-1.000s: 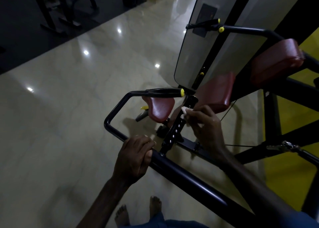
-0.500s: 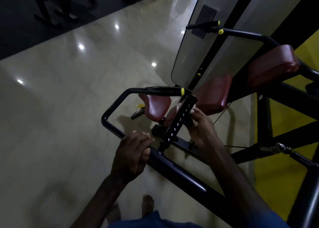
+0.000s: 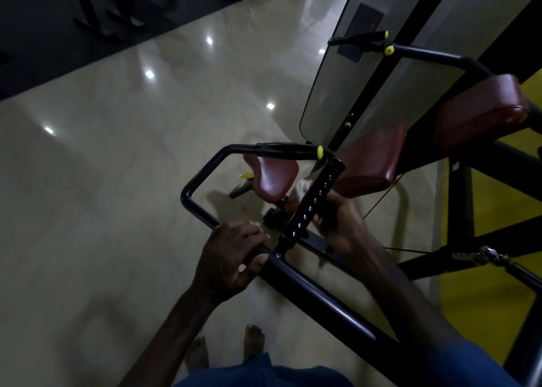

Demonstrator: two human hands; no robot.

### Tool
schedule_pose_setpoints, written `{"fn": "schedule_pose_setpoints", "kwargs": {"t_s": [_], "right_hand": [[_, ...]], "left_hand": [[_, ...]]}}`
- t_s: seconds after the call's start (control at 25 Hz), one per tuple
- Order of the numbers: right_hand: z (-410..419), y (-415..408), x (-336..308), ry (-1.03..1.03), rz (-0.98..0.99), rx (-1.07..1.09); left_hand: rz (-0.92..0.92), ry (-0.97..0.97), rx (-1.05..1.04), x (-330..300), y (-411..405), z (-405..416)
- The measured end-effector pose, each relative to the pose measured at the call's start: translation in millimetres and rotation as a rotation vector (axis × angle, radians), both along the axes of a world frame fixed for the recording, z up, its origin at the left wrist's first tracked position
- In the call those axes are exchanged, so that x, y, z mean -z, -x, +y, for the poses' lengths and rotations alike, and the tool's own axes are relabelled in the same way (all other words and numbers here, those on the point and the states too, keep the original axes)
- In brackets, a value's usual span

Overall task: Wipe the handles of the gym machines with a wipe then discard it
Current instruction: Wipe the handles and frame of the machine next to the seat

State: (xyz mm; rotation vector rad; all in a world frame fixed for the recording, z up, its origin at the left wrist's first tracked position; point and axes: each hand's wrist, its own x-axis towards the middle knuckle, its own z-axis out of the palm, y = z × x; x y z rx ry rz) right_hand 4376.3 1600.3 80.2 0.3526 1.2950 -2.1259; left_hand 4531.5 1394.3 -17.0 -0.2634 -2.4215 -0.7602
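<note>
My left hand (image 3: pixel 231 257) is wrapped around the black tubular frame bar (image 3: pixel 316 295) of the gym machine. My right hand (image 3: pixel 340 222) grips the black adjustment post with a row of holes (image 3: pixel 313 202), holding a white wipe (image 3: pixel 303 187) against it; only a corner of the wipe shows left of the post. Beyond the post, a black handle grip with a yellow end cap (image 3: pixel 287 149) juts out over a maroon seat pad (image 3: pixel 272 180).
Two more maroon pads (image 3: pixel 372 163) (image 3: pixel 481 114) and a second yellow-tipped handle (image 3: pixel 360 38) lie to the right, by the grey weight-stack cover (image 3: pixel 352 93). Shiny tile floor (image 3: pixel 117 181) spreads left. My bare feet (image 3: pixel 228 348) stand below. Dark machines stand far back.
My right hand with the wipe has slid down the holed post toward its base. My left hand keeps its hold on the frame bar.
</note>
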Motion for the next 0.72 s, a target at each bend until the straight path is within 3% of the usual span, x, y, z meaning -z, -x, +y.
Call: {"fn": "schedule_pose_setpoints", "kwargs": {"t_s": [0.12,0.28,0.48,0.72], "right_hand": [[3.9,-15.3,-4.8,-0.069,0.022,-0.088],[5.3,22.0,-16.3,0.02,0.052,0.073],[8.3,-18.6,-1.3,-0.14,0.035,-0.218],[8.9,7.1,-2.9,-0.056,0.012,0.0]], "left_hand": [[0.004,-0.02,-0.015,1.4,0.1,2.4],[-0.008,-0.084,-0.041,1.9,1.2,5.7],[-0.004,-0.132,-0.049,-1.9,0.8,7.4],[-0.098,-0.341,-0.227,-2.8,4.6,7.6]]}}
